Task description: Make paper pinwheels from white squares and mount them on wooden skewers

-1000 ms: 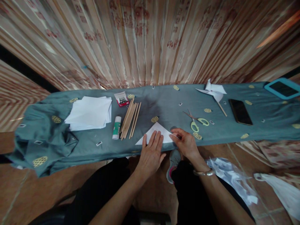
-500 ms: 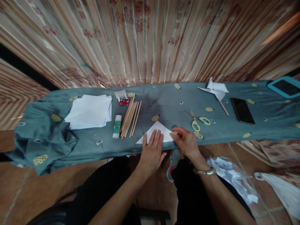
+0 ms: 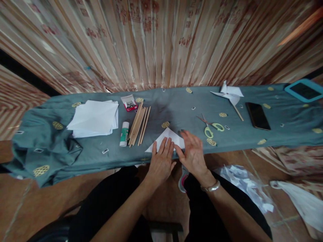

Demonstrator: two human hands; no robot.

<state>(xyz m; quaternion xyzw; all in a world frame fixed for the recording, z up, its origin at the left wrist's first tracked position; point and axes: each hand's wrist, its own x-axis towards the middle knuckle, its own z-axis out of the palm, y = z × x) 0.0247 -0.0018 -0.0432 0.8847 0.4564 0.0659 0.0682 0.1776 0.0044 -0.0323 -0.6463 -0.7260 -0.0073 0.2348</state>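
Right of the glue stick (image 3: 124, 134), your left hand (image 3: 161, 163) lies flat over a folded white paper triangle (image 3: 174, 137); your right hand (image 3: 193, 153), thumb and fingers spread, meets its right side. Left of the glue stick, stacked paper sheets (image 3: 93, 117) remain unfolded; well right, a paper pinwheel (image 3: 233, 96) lies assembled.

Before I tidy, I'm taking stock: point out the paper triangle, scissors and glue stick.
Paper triangle (image 3: 169, 133), head view: near top corner.
Scissors (image 3: 207, 124), head view: pivot.
Glue stick (image 3: 124, 134), head view: green label.
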